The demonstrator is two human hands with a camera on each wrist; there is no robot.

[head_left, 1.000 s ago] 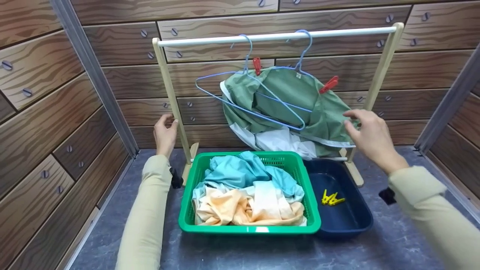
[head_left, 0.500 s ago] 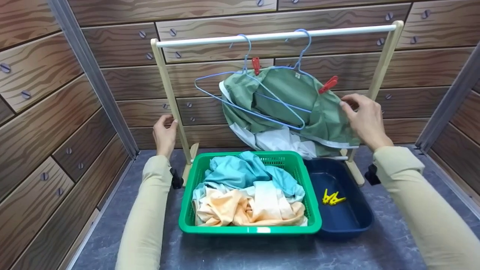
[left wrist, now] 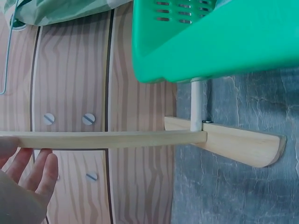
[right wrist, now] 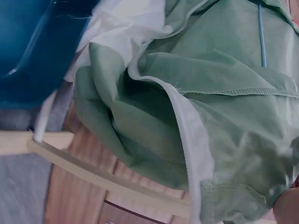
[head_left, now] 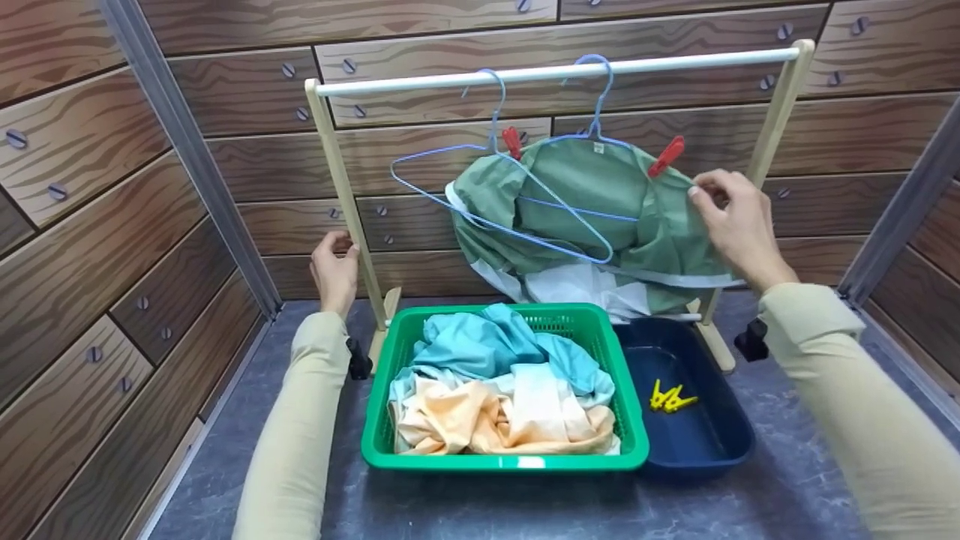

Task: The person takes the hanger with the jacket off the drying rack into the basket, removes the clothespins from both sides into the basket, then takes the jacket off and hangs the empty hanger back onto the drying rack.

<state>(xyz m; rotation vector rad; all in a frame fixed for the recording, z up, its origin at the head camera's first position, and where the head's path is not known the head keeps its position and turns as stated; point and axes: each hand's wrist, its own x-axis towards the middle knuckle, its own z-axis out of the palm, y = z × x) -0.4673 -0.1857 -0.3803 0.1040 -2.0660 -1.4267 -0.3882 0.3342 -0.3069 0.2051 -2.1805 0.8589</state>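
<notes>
A green garment with white trim (head_left: 585,176) hangs on a blue hanger (head_left: 604,90), held there by a red clothespin (head_left: 511,142) on the left and another red clothespin (head_left: 667,156) on the right. My right hand (head_left: 739,221) pinches the garment's upper edge, just beyond the right clothespin. In the right wrist view, the green sleeve (right wrist: 238,154) droops with its white hem, while most of that hand is out of sight. My left hand (head_left: 334,271) holds the left wooden post (left wrist: 117,140) of the rack, thumb and fingers on opposite sides of it. An empty blue hanger (head_left: 501,202) hangs in front of the garment.
A green basket (head_left: 504,463) of teal, white and peach cloths stands before the rack. Beside it, a dark blue tub (head_left: 712,442) holds yellow clothespins (head_left: 672,397). The white rail (head_left: 690,61) runs across the top, and wood-patterned panels (head_left: 420,60) surround the rack.
My right hand has moved in to the garment and taken hold of its edge. The garment's right side has shifted right, and its hanger has tilted. My left hand has stayed at the post.
</notes>
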